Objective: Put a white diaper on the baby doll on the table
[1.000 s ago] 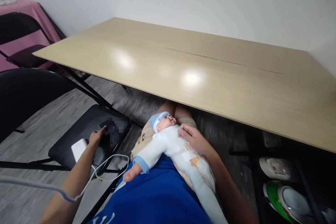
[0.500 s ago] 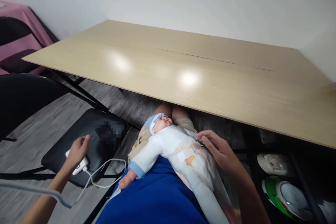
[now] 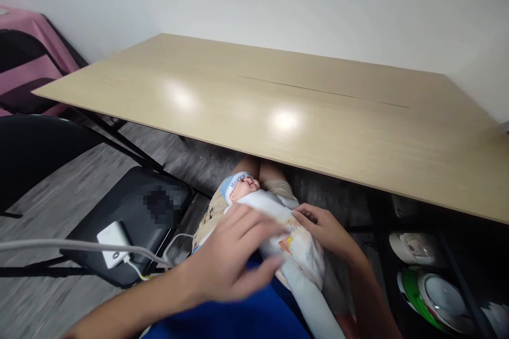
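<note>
A baby doll [image 3: 294, 222] in a white printed outfit and a blue-and-white cap [image 3: 233, 186] lies face up across my lap. My left hand [image 3: 238, 254] is over the doll's near side, its fingers stretched out and slightly blurred, with nothing seen in it. It hides the doll's near arm and part of its chest. My right hand [image 3: 322, 225] rests at the far side of the doll's chest, fingers loosely bent and apart from the thumb, fingertips at the clothing. A white power bank [image 3: 113, 243] with a cable lies on the black chair seat [image 3: 91, 233] at the left.
A long wooden table [image 3: 222, 100] spans in front, its edge above my knees. A black chair back [image 3: 35, 153] stands at left, with a pink-covered table [image 3: 29, 24] behind. Round white and green items [image 3: 417, 291] sit low at right. A cable [image 3: 79, 245] crosses the left foreground.
My left hand has moved right from above the power bank to over the doll, uncovering the power bank. My right hand has shifted slightly onto the doll's chest, its fingers more bent.
</note>
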`<state>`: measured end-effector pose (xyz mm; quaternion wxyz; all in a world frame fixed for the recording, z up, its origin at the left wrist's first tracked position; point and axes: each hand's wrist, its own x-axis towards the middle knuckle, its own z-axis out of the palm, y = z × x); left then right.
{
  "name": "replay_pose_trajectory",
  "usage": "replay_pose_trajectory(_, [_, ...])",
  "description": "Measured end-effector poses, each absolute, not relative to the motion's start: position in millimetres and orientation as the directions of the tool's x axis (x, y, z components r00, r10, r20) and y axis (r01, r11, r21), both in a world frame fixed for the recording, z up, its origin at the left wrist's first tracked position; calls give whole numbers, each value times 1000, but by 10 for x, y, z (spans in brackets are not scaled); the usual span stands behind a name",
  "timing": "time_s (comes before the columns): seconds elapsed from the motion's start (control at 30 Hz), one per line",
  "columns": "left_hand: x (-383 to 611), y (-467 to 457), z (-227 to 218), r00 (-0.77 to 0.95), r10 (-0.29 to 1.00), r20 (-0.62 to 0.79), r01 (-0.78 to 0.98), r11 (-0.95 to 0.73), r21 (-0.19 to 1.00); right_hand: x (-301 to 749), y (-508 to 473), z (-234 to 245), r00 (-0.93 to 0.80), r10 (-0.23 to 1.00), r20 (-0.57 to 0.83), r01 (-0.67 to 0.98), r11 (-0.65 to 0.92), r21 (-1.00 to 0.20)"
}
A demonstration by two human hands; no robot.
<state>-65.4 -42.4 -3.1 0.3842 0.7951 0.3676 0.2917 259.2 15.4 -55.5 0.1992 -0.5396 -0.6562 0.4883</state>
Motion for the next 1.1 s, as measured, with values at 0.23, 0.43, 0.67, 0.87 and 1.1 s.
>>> replay_pose_trajectory(0.23, [44, 321, -61, 759, 617, 210, 200, -527, 826, 2658, 163, -606, -348, 901, -258, 502, -53, -863])
replay_pose_trajectory(0.43, [-132, 405, -393, 832, 509, 223, 70, -495, 866, 2747, 163, -637, -375, 896, -239, 467, -40, -883])
replay_pose_trajectory(0.67, [-150, 379, -317, 802, 567, 187, 124, -464, 877, 3001, 339, -1093, -146, 965, -217, 485, -122, -866])
replay_pose_trajectory(0.87, [-528, 193, -135, 750, 656, 91, 200, -355, 913, 2641, 284, -627, -511, 853, -103, 412, 138, -901])
replay_pose_trajectory(1.1, [-811, -35, -31, 923, 381, -58, 173, -276, 945, 2562, 97, -10, -544, 812, -212, 531, 138, -836])
